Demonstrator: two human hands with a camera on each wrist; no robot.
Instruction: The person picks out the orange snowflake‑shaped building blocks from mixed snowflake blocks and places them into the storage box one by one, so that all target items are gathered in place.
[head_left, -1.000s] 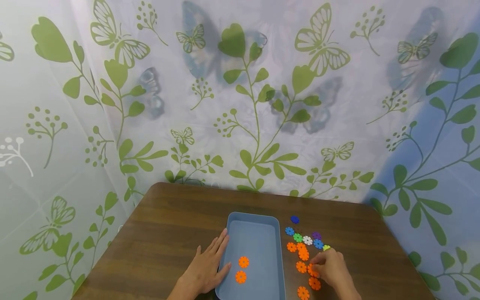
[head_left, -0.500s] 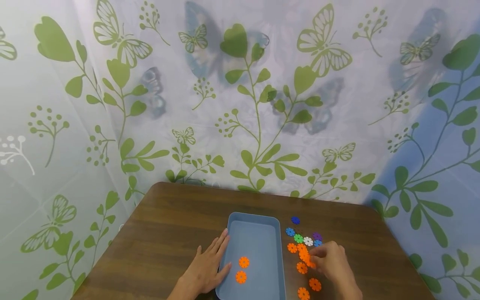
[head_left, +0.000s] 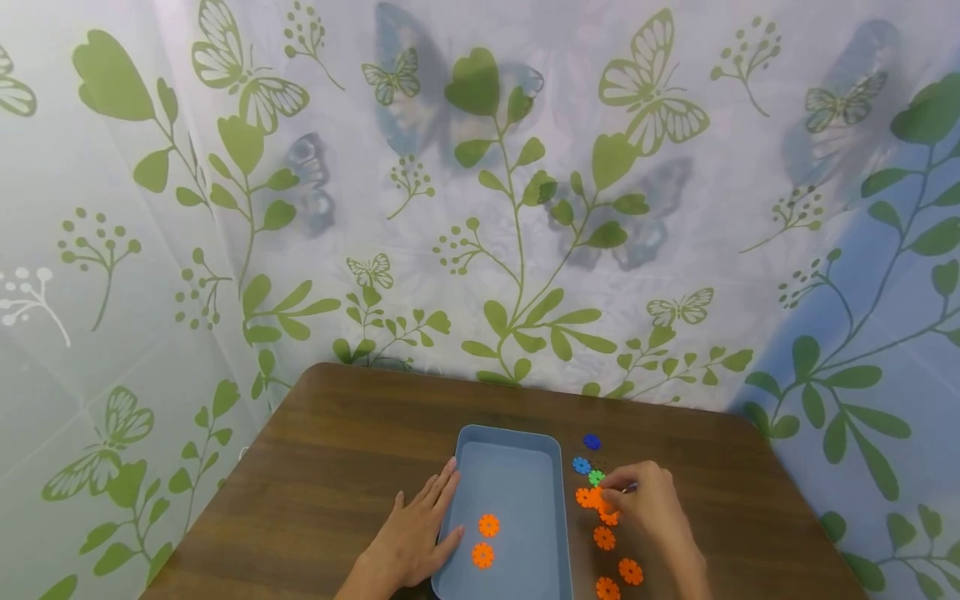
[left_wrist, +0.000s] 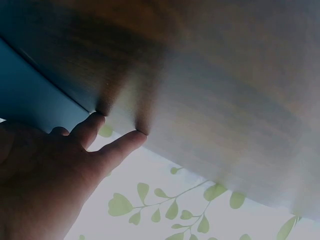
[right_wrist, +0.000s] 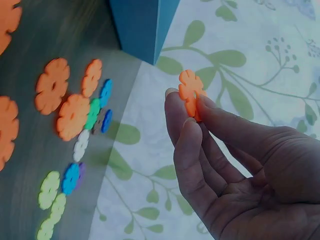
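My right hand [head_left: 651, 504] pinches an orange notched plastic disc [right_wrist: 190, 92] between thumb and fingertips, held up off the table in the right wrist view. In the head view this hand is over the loose discs and hides some of them. My left hand [head_left: 411, 533] rests on the left rim of a blue-grey tray [head_left: 517, 483], fingers fairly straight and thumb over the inside. Two orange discs [head_left: 489, 525] lie flat in the tray. The left wrist view shows the left hand's fingertips [left_wrist: 142, 133] against the tabletop beside the tray wall.
Right of the tray, several more orange discs [head_left: 631, 572] lie on the brown wooden table [head_left: 330, 467]. Farther back are a dark blue disc [head_left: 592, 442], a light blue disc [head_left: 582, 466] and a green disc [head_left: 597, 477]. A leaf-and-butterfly curtain [head_left: 420, 325] hangs behind the table.
My right hand has picked up an orange disc from the table and moved away from me and slightly left over the other discs. My left hand and the tray have stayed put.
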